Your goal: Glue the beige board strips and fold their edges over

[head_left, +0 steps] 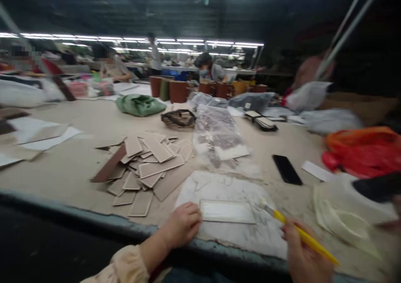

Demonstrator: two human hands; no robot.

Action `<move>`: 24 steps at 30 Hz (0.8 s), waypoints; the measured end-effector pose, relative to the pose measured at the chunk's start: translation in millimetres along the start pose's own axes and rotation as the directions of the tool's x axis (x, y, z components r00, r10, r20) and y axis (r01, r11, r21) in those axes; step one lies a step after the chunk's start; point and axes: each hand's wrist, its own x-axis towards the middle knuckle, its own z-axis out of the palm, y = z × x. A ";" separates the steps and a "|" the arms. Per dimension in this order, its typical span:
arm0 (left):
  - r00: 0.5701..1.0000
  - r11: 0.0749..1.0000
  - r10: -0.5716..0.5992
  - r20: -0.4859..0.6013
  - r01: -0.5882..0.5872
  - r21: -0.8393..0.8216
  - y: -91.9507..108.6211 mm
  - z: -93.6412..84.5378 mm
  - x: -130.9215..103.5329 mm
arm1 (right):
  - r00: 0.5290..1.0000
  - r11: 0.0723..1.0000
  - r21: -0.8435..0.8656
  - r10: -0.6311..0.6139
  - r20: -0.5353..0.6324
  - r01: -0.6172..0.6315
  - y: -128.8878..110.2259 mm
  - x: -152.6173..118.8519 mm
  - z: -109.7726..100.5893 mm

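Note:
My right hand (308, 249) is closed around a yellow-handled brush (308, 239), its pale bristles pointing left. The bristle tip hangs just right of a flat rectangular piece (228, 212) with a whitish face and a thin pale border. At the left end of that piece my left hand (184, 224) grips the edge, fingers curled together. Under the piece lies a stained white sheet (219, 187) at the table's front edge. To the left is a loose heap of brown rectangular panels (159, 149) with pale edges.
A black phone (286, 170) lies right of the sheet. Beyond my right hand stands a whitish glue-smeared container (347, 224), near a red-orange plastic bag (366, 151). Clear plastic wrap (219, 132) and a green bundle (140, 104) lie farther back. People work in the background.

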 end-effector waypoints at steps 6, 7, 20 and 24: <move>1.000 0.997 -0.012 -0.025 0.010 -0.075 -0.3 3.7 -0.8 | 0.962 0.958 -0.082 -0.272 0.020 0.273 -8.0 -1.5 15.5; 1.000 0.997 -0.013 -0.027 0.011 -0.077 0.0 4.2 -1.0 | 0.949 0.948 -0.045 -0.312 0.044 0.314 -9.0 -3.2 18.7; 0.999 0.997 0.020 -0.045 -0.023 -0.075 -2.1 5.0 2.9 | 0.838 0.893 0.035 -0.433 0.332 0.448 -30.0 -26.1 44.6; 0.998 0.998 0.029 -0.059 -0.032 -0.060 -2.8 5.7 2.2 | 0.844 0.886 0.092 -0.462 0.272 0.455 -27.7 -26.5 41.2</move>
